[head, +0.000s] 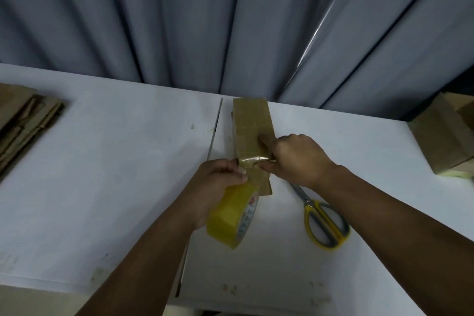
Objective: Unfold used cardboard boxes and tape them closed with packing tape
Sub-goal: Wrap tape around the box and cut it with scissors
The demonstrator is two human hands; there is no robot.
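Left hand (220,182): fingers (228,165) curled tight round the upper part of the yellow tape roll (230,215), thumb lying against the roll's top. Right hand (300,159): index finger stretched flat on the top face of the narrow cardboard box (252,123), thumb and the other fingers drawn in, pinching the glossy tape strip (252,160) at the box's near edge. The strip runs from roll to box between the two hands. The box lies mid-counter (115,161), long side pointing away from the person, far end near the counter's back edge and the grey curtain (230,20), just right of a seam (215,131) in the surface. Yellow-handled scissors (323,220) lie just right of the box, tips hidden under the right wrist. Bare counter stretches left to a stack of flattened cardboard (23,120) at the left edge. A second box (446,136) sits at the right edge, well apart.
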